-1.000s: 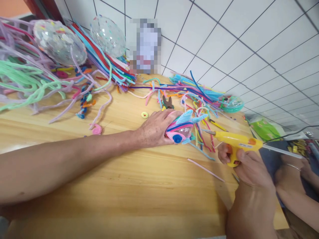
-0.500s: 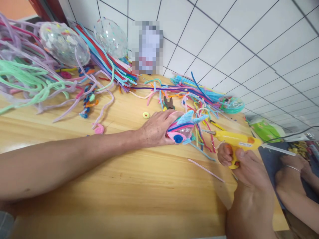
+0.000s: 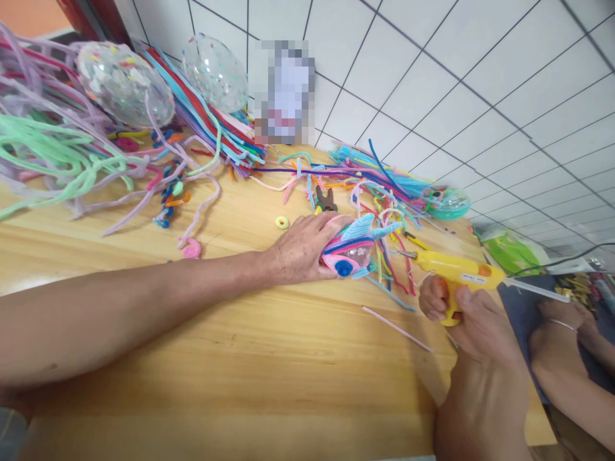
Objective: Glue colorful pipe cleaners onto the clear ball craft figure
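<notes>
In the head view, the left hand [image 3: 300,248] is grasping the craft [image 3: 350,246] over the table [image 3: 230,371], just right of the frame's centre, its pale-blue fins [image 3: 361,227] pointing upper right. Farther right, the right hand [image 3: 468,317] is gripping the glue gun [image 3: 461,267], whose nozzle [image 3: 408,254] is aiming left, apart from the craft. Doing this well likely means bracing the craft firmly, steadying the nozzle and sparing the left hand its heat.
</notes>
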`<state>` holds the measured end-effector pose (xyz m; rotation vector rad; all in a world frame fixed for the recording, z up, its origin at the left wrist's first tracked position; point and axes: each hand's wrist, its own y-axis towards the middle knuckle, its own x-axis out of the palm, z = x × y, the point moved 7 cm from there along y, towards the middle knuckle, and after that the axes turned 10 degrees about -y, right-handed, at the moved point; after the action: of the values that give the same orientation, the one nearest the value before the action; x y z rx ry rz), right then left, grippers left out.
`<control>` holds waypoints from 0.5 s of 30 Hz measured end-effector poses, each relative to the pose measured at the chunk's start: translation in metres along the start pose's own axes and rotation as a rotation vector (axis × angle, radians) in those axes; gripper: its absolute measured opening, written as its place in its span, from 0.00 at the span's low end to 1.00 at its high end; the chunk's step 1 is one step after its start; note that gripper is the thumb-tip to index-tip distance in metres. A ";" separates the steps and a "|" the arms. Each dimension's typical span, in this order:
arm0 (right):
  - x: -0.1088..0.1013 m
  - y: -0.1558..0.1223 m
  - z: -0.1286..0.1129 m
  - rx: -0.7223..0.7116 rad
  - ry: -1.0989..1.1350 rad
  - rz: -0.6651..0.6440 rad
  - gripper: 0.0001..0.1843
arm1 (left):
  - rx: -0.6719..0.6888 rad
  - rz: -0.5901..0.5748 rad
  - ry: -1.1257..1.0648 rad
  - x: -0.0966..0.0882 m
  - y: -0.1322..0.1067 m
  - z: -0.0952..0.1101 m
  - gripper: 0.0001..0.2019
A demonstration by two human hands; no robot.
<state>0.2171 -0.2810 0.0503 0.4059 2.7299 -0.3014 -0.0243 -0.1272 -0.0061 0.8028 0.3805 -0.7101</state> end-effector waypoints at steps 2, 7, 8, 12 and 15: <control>-0.006 0.002 0.000 -0.014 0.002 0.057 0.31 | -0.002 -0.001 0.003 0.000 0.000 0.000 0.44; -0.028 0.004 -0.002 -0.063 -0.065 0.232 0.37 | -0.008 -0.007 0.012 0.000 -0.001 0.000 0.46; -0.034 0.004 -0.002 -0.053 -0.112 0.274 0.36 | -0.009 -0.007 0.013 -0.001 -0.001 0.001 0.46; -0.057 0.003 -0.002 0.121 -0.476 0.491 0.23 | -0.028 -0.027 0.009 -0.002 -0.001 0.001 0.47; -0.065 0.001 -0.006 0.256 -0.716 0.597 0.18 | -0.031 -0.035 0.007 -0.003 -0.001 0.002 0.46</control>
<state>0.2737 -0.2938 0.0804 0.9414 1.7829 -0.5088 -0.0267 -0.1278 -0.0036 0.7710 0.4112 -0.7324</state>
